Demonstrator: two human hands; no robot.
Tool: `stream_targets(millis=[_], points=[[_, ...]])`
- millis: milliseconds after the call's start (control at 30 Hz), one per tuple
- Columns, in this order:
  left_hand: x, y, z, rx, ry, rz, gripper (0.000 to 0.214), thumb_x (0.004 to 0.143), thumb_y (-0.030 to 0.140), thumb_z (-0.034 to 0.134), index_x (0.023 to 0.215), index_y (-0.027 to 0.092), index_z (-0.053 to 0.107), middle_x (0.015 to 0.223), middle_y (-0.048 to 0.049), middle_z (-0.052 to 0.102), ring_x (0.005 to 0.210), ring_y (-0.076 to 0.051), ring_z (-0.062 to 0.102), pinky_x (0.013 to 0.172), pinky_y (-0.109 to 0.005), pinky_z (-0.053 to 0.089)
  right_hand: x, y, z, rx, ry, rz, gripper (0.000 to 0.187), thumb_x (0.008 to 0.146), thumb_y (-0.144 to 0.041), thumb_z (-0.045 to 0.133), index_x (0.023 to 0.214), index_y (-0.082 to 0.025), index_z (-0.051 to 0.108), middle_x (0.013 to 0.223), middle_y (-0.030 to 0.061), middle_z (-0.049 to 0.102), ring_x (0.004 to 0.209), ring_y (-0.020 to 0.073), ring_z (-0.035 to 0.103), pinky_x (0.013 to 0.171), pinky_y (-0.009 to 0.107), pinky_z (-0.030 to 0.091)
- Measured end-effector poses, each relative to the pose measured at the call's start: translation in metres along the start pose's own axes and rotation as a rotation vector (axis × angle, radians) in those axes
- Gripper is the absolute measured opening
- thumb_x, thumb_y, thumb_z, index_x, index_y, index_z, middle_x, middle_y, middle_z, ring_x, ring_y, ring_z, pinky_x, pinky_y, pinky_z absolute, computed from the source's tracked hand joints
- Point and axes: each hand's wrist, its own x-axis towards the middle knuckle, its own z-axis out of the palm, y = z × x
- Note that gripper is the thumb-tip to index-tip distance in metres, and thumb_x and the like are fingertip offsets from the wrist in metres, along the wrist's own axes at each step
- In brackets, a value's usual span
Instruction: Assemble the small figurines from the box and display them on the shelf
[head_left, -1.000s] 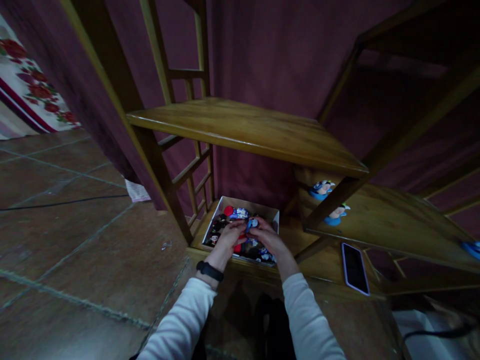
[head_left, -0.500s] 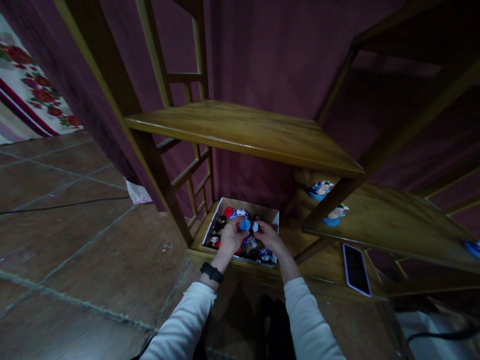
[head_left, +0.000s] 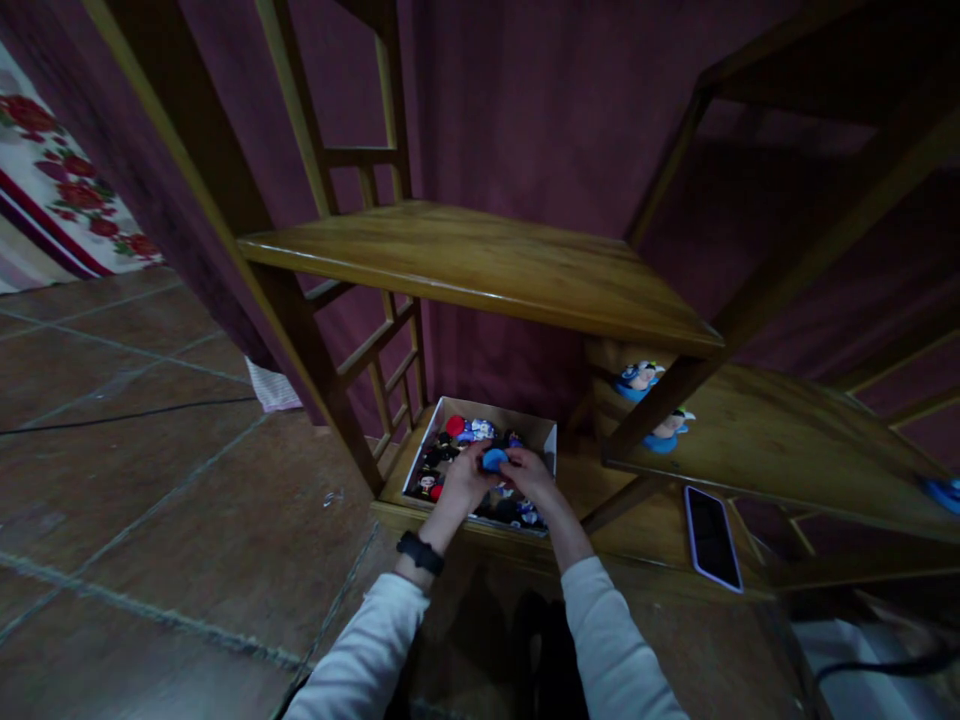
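Over the white cardboard box [head_left: 525,418], my left hand [head_left: 463,484] and my right hand [head_left: 533,478] pinch a small figurine by its round blue base [head_left: 495,460]. The base faces me; my fingers hide most of its body. Beneath my hands the box holds several small figurines with blue-and-white, black and red parts. One with a red base [head_left: 455,425] lies at the back left, and a black-and-red one [head_left: 428,484] is at the front left.
The box stands on the bottom board of a wooden shelf unit, beneath a middle shelf [head_left: 480,265]. Two blue-based figurines [head_left: 639,380] are to the right, partly behind a post. A phone [head_left: 712,538] lies on the lower board. A purple curtain [head_left: 517,110] hangs behind.
My right hand has moved left to the blue base, so both hands now meet on it. The white piece seen by my right fingers is now out of sight.
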Motion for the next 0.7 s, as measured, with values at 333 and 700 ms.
stream_targets(millis=[333,700], points=[[0.008,0.021,-0.033,-0.309,0.215,-0.278,0.018,0.053,0.010,0.074,0.065,0.013,0.061,0.056,0.0008,0.060,0.048,-0.009,0.055,0.045,-0.018,0.043,0.002,0.007,0.000,0.087,0.112,0.050,0.025,0.071,-0.032,0.058,0.094,-0.022,0.062,0.073,-0.0004,0.063,0.057,0.0124,0.056,0.055,0.026,0.049],[0.027,0.050,-0.075,-0.635,0.403,-0.160,0.014,0.058,0.001,0.066,0.062,0.012,0.059,0.058,0.0005,0.062,0.047,-0.007,0.053,0.042,-0.016,0.038,0.033,0.017,-0.019,-0.435,0.278,-0.137,0.023,0.080,-0.022,0.046,0.091,-0.025,0.066,0.098,0.0001,0.068,0.094,0.0160,0.061,0.090,0.034,0.044]])
